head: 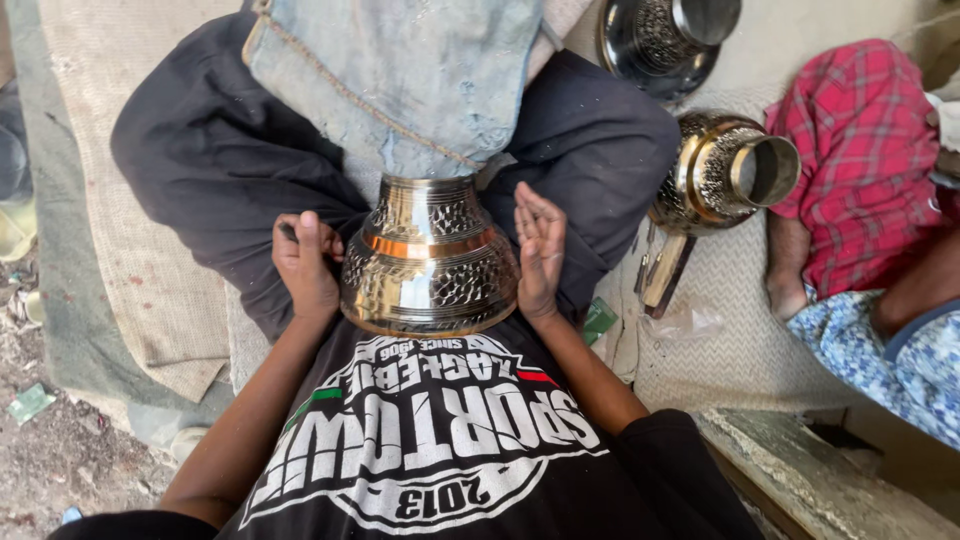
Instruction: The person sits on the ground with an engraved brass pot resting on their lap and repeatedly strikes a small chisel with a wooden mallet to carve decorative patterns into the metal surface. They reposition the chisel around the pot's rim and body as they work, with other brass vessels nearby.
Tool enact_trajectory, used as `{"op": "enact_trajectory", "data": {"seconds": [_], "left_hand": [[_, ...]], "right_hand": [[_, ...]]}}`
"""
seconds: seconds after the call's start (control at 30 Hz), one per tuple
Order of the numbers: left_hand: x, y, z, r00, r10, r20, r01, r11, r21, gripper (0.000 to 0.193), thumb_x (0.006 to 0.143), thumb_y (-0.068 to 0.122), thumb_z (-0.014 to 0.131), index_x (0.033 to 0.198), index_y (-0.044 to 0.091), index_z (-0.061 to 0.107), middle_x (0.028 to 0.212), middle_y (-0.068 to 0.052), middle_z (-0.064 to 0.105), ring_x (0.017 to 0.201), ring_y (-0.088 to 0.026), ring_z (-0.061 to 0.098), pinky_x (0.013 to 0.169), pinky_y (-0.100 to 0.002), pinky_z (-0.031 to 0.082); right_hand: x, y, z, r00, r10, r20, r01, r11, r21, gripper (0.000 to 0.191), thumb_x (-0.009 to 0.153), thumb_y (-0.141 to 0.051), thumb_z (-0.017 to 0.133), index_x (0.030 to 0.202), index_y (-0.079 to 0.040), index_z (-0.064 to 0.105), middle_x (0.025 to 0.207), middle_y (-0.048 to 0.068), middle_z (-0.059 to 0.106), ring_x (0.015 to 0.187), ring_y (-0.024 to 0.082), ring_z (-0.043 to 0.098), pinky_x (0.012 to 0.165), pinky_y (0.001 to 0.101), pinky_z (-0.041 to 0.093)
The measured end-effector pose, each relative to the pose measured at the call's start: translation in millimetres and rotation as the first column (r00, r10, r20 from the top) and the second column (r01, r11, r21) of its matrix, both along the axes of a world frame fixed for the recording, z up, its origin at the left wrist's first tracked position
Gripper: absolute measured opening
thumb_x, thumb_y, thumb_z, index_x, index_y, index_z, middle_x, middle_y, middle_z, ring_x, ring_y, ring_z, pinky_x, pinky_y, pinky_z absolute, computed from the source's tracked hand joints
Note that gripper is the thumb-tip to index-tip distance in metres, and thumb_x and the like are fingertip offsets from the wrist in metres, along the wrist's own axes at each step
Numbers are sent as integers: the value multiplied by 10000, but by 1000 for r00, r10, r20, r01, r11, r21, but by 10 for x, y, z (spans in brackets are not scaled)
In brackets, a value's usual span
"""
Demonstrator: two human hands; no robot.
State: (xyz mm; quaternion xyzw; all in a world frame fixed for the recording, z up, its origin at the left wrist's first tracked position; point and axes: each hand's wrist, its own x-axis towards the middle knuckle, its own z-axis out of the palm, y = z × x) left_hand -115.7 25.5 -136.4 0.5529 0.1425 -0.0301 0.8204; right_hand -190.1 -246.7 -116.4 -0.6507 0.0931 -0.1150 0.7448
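A shiny hammered brass vessel with a copper band (430, 258) is steadied in the lap, its neck hidden under a pale blue cloth (415, 75). The left hand (305, 265) is curled shut beside it, possibly around a small tool; the right hand (540, 250) is pressed open-palmed against its side. Careful turning seems called for next; a small green packet (600, 320) is seen on the beige mat (740, 330).

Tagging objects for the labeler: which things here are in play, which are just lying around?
In play:
- hammered metal pot on the lap
- left hand and right hand at its sides
- denim cloth over its top

Lying around:
- brass pot
- dark pot
- wooden-handled tool
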Motion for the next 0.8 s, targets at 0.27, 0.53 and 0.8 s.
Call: {"op": "enact_trajectory", "data": {"seconds": [0.27,0.53,0.8], "left_hand": [[382,200,386,992,-29,-124,40,995,91,231,1074,192,649,979,131,447,808,16,498,655,-85,516,597,-233,445],[580,115,897,959,-266,102,244,952,184,264,1143,33,599,1398,-36,599,1225,-8,648,1113,-95,640,1059,-278,587],[719,-208,1034,929,-364,58,365,931,3,264,1093,25,650,1347,-46,643,1097,-56,713,940,-116,684,848,-246,583]], "right_hand": [[106,-312,320,950,-304,74,311,886,-345,556,1095,-459,536,1443,-46,404,1530,176,455,1343,287,558,1113,454,501],[-212,-1125,-50,731,-657,-183,42,311,-949,440,879,-38,447,1284,76,575,1270,191,573,1195,365,577,1057,396,446],[-245,-747,-118,515,-680,-521,494,733,-468,563,1032,-236,299,1517,29,403,1498,195,427,1344,334,421,1116,373,320]]}}
